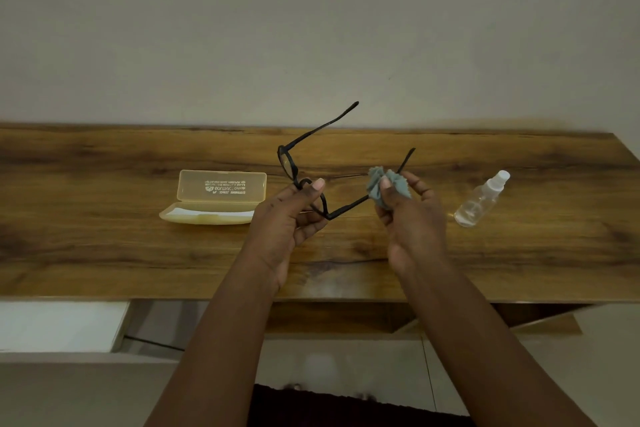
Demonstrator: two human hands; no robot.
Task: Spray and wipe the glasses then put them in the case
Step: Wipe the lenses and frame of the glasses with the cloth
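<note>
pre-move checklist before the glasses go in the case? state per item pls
1. Left hand grips the black-framed glasses at the front: ok.
2. Right hand pinches the grey-blue cloth round one temple arm: ok.
3. Lenses wiped clean: cannot tell.
4. Temple arms folded for stowing: not ok, both spread open.
5. Translucent yellow plastic case on the wooden table, lid open: ok.
6. Clear spray bottle out of the path, on the right: ok.

Single head view, looking forward and down, close over wooden table (104,253)
</note>
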